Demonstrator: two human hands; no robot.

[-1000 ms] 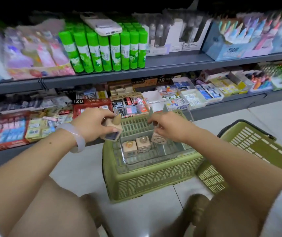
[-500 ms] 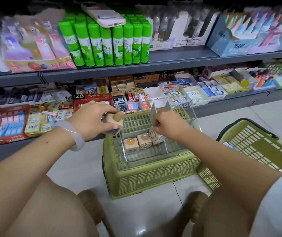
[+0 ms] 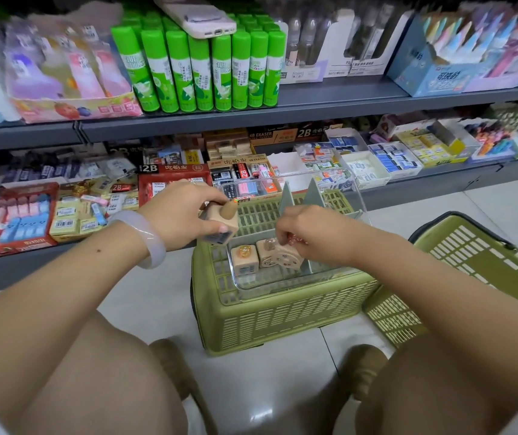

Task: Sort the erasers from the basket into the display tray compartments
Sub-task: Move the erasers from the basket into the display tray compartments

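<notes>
Shop floor tiles carry an upturned basket [image 3: 282,312] bearing the clear display tray [image 3: 286,282], where the right hand [image 3: 311,237] pinches a leaning eraser [image 3: 286,259] that may topple its neighbours, while at ten o'clock the left hand [image 3: 185,215] grasps a spare eraser [image 3: 223,221].

Single head view, looking forward-down, close over hands, facing shop shelves [image 3: 188,120].

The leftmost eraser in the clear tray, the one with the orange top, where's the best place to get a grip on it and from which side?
Take the leftmost eraser by its two flat side faces, coming straight down from above. It stands upright as a squarish block with the orange knob on top. The tray wall and a neighbouring eraser sit close beside it, so a sideways approach looks cramped; the top is open.
</notes>
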